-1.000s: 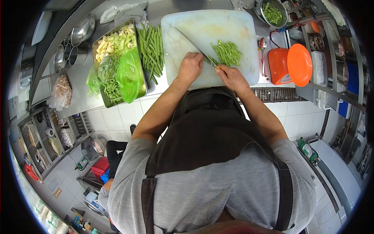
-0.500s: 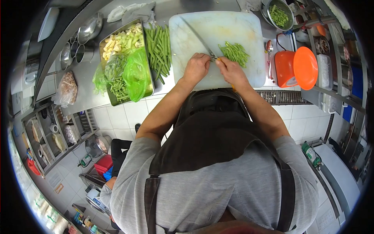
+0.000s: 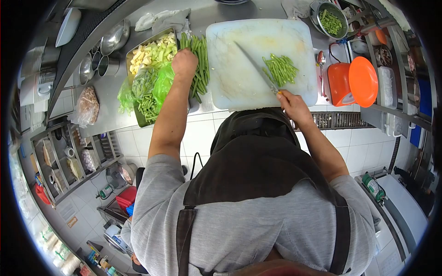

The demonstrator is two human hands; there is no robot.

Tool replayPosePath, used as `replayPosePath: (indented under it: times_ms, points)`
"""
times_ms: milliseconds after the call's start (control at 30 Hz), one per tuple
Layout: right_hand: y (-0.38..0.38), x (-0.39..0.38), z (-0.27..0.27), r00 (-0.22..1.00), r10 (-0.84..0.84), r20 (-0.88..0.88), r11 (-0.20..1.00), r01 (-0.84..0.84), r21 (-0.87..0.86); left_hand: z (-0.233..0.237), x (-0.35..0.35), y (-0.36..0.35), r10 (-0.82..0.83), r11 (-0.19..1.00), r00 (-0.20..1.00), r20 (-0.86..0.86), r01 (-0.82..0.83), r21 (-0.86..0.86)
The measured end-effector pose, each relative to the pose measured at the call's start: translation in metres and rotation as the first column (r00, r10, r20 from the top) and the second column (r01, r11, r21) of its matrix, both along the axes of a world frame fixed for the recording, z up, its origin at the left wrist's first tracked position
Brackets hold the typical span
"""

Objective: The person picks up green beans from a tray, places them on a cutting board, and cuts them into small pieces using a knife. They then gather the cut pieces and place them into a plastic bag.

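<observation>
My right hand (image 3: 295, 108) grips the handle of a kitchen knife (image 3: 251, 63), whose blade slants to the upper left over the white cutting board (image 3: 225, 94). Close to the blade, on the board, lies a small heap of cut green beans (image 3: 282, 69). My left hand (image 3: 185, 63) is off the board, closed over the left edge of a pile of long whole green beans (image 3: 199, 57), beside the metal tray (image 3: 138, 120). Its fingertips are hidden from above, so whatever they hold cannot be made out.
Chopped pale vegetables (image 3: 152, 55), a green plastic bag (image 3: 163, 85) and cut beans fill the tray. To the board's right are a spoon (image 3: 321, 69), an orange container (image 3: 340, 83) and a bowl of cut beans (image 3: 331, 22). A bagged food (image 3: 86, 106) sits far left.
My left hand has left the board and moved left to the whole beans. My right hand, still on the knife, has shifted down and right; the blade now lies nearer the cut beans.
</observation>
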State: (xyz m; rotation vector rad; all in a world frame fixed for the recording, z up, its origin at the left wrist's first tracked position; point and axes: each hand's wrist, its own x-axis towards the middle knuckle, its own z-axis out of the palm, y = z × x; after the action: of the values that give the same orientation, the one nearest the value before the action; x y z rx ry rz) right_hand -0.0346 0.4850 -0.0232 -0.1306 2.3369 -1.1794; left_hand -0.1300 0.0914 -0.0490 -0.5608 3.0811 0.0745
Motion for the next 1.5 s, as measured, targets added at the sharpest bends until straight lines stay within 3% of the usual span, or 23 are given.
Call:
replayPosePath:
  times_ms: [67, 133, 167, 200, 233, 267, 333, 467, 500, 567, 600, 633, 700, 733, 767, 833, 1033, 1267, 1500]
  points:
    - [0.008, -0.005, 0.008, 0.996, -0.052, 0.078, 0.999, 0.051, 0.014, 0.006, -0.001, 0.002, 0.034, 0.998, 0.999, 0.008, -0.034, 0.057]
    - [0.011, -0.005, 0.01, 0.986, -0.084, 0.142, 0.996, 0.079, 0.042, 0.009, 0.004, 0.005, 0.01, 0.938, 1.0, -0.027, 0.0, 0.345]
    - [0.012, -0.003, 0.004, 0.986, -0.087, 0.143, 0.996, 0.082, 0.042, 0.009, 0.006, 0.01, 0.007, 0.938, 1.0, -0.026, 0.003, 0.345]
    - [0.012, 0.0, -0.007, 0.997, -0.071, 0.041, 0.997, 0.07, 0.028, 0.015, 0.01, 0.022, 0.116, 0.687, 0.989, 0.096, -0.149, 0.712]
    - [0.013, 0.002, -0.014, 0.997, -0.056, -0.061, 0.998, 0.057, 0.018, 0.021, 0.013, 0.035, 0.157, 0.284, 0.955, 0.252, -0.288, 0.914]
    - [0.014, 0.003, -0.018, 0.996, -0.056, -0.062, 0.998, 0.058, 0.023, 0.026, 0.018, 0.049, 0.155, 0.28, 0.955, 0.253, -0.288, 0.916]
    - [0.013, 0.004, -0.019, 0.995, -0.056, -0.083, 0.998, 0.057, 0.011, 0.032, 0.025, 0.074, 0.109, -0.047, 0.934, 0.341, -0.338, 0.94]
    - [0.012, 0.003, -0.017, 0.997, -0.068, -0.033, 0.998, 0.068, 0.005, 0.032, 0.03, 0.096, 0.017, -0.199, 0.933, 0.359, -0.349, 0.916]
    - [0.012, 0.003, -0.019, 0.997, -0.06, -0.052, 0.998, 0.061, 0.01, 0.032, 0.033, 0.101, 0.02, -0.203, 0.934, 0.358, -0.347, 0.916]
    - [0.014, 0.002, -0.021, 0.996, -0.052, -0.074, 0.998, 0.053, 0.018, 0.032, 0.037, 0.11, -0.024, -0.001, 0.962, 0.271, -0.271, 0.962]
    - [0.013, 0.002, -0.016, 0.997, -0.074, -0.018, 0.997, 0.074, -0.006, 0.032, 0.04, 0.117, -0.034, 0.174, 0.975, 0.221, -0.212, 0.962]
    - [0.012, 0.001, -0.011, 0.995, -0.096, 0.041, 0.995, 0.097, -0.028, 0.02, 0.044, 0.118, -0.035, 0.172, 0.975, 0.221, -0.212, 0.962]
    - [0.008, 0.0, 0.003, 0.986, -0.125, 0.114, 0.99, 0.132, -0.052, -0.006, 0.057, 0.12, -0.328, 0.546, 0.933, -0.151, 0.317, 0.776]
    - [0.008, -0.001, 0.006, 0.971, -0.152, 0.186, 0.983, 0.168, -0.076, -0.01, 0.061, 0.122, -0.354, 0.594, 0.933, -0.069, 0.281, 0.754]
    - [0.008, -0.001, 0.005, 0.97, -0.152, 0.188, 0.983, 0.169, -0.074, -0.014, 0.065, 0.123, -0.354, 0.593, 0.933, -0.067, 0.279, 0.755]
    - [0.009, 0.0, 0.0, 0.968, -0.166, 0.19, 0.978, 0.186, -0.095, -0.021, 0.073, 0.125, -0.414, 0.6, 0.861, -0.295, 0.501, 0.624]
    - [0.007, 0.001, 0.002, 0.973, -0.16, 0.166, 0.981, 0.176, -0.086, -0.007, 0.081, 0.132, -0.314, 0.526, 0.813, -0.49, 0.579, 0.623]
    - [0.008, 0.0, 0.0, 0.991, -0.115, 0.066, 0.993, 0.117, -0.024, 0.029, 0.084, 0.152, -0.249, 0.434, 0.87, -0.425, 0.493, 0.754]
    - [0.008, 0.001, -0.004, 0.996, -0.085, 0.027, 0.995, 0.083, 0.048, 0.027, 0.081, 0.171, -0.279, 0.365, 0.801, -0.53, 0.599, 0.712]
